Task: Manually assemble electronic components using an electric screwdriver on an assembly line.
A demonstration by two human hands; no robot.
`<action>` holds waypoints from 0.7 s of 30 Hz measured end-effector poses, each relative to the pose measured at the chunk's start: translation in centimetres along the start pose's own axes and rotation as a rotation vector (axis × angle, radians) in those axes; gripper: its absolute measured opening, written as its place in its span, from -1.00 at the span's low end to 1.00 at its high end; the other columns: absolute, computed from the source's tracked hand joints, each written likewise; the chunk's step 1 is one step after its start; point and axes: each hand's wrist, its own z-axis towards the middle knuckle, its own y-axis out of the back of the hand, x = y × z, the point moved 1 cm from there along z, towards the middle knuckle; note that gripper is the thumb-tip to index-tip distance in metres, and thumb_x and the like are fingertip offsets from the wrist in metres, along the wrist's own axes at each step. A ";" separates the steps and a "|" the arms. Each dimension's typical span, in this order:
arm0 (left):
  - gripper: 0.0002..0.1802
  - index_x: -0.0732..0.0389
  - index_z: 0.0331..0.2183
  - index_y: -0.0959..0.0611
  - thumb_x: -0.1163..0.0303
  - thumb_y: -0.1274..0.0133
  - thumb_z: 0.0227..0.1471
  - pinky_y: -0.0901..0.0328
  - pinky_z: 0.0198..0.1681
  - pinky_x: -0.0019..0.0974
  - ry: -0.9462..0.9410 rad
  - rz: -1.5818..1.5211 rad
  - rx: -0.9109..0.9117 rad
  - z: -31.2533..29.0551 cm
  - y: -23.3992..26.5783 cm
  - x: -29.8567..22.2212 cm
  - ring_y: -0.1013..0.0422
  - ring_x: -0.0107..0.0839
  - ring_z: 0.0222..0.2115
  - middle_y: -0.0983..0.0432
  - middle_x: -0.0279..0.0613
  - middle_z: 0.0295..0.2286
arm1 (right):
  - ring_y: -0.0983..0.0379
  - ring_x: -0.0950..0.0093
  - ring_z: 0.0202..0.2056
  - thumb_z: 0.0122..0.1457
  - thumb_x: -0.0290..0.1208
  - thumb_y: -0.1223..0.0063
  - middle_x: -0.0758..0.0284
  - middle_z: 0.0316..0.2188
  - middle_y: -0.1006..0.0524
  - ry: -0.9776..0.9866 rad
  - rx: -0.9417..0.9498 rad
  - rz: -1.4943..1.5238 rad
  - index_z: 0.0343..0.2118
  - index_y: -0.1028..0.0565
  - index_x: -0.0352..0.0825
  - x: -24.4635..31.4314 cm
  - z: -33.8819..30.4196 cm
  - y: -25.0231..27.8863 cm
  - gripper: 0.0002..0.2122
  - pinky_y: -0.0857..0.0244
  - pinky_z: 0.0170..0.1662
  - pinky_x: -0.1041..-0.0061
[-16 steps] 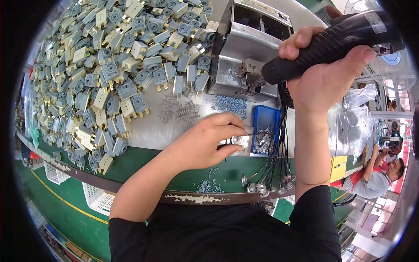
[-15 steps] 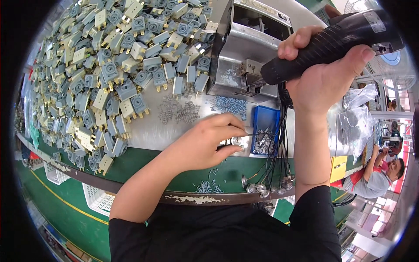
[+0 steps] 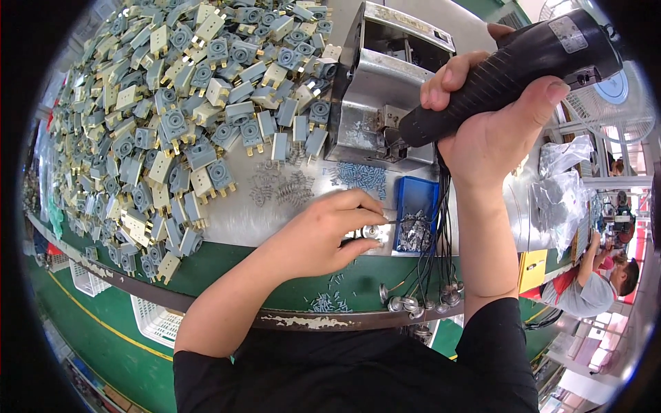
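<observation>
My right hand [image 3: 489, 131] is wrapped round a black electric screwdriver [image 3: 506, 72] with a ribbed grip. Its front end points left and down at the small outlet block of a metal screw feeder [image 3: 372, 76], close to it; I cannot tell whether the bit touches. My left hand [image 3: 337, 230] pinches a small round metal part [image 3: 372, 233] low over the table's edge, with a thin dark lead running off to the right. Beyond the left fingers lie loose blue-grey screws [image 3: 359, 176] and a heap of small springs [image 3: 286, 186]. Part of the pinched piece is hidden by the fingers.
A large pile of grey and cream plug housings [image 3: 172, 131] covers the left side. Beside my left hand is a blue tray [image 3: 416, 187] of small metal pieces. Black cables with round metal ends [image 3: 413, 303] hang over the front edge. Another person [image 3: 592, 286] sits far right.
My right hand and the screwdriver have moved left and slightly down, nearer the feeder's outlet. The left hand keeps its pinch on the round metal part. The whole view has shifted slightly.
</observation>
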 end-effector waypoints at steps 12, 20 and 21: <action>-0.64 0.32 -0.12 -0.72 0.53 -0.35 -0.03 -0.45 0.04 -0.10 -0.001 -0.012 -0.016 -0.2 -0.1 0.3 -0.56 -0.05 -0.04 -0.61 -0.01 -0.12 | -0.36 0.36 -0.61 0.06 0.65 0.17 0.28 -0.57 -0.41 -0.152 0.039 0.100 0.26 -0.21 -0.36 1.6 -1.8 -1.1 0.05 -0.33 -0.45 0.32; -0.65 0.31 -0.12 -0.71 0.45 -0.30 0.01 -0.44 -0.04 -0.09 0.029 -0.001 0.010 -0.1 0.3 -0.1 -0.53 -0.02 -0.12 -0.57 -0.08 -0.14 | -0.35 0.48 -0.61 0.08 0.64 0.14 0.36 -0.49 -0.40 -0.169 0.295 0.379 0.43 -0.03 -0.36 3.5 -5.4 -0.8 0.15 -0.33 -0.48 0.38; -0.65 0.31 -0.12 -0.71 0.45 -0.30 0.01 -0.44 -0.04 -0.09 0.042 -0.003 -0.001 -0.3 0.3 0.1 -0.53 -0.02 -0.12 -0.57 -0.08 -0.14 | -0.35 0.48 -0.61 0.07 0.65 0.13 0.35 -0.49 -0.39 -0.164 0.304 0.377 0.43 -0.01 -0.35 3.1 -5.9 -1.1 0.16 -0.33 -0.48 0.38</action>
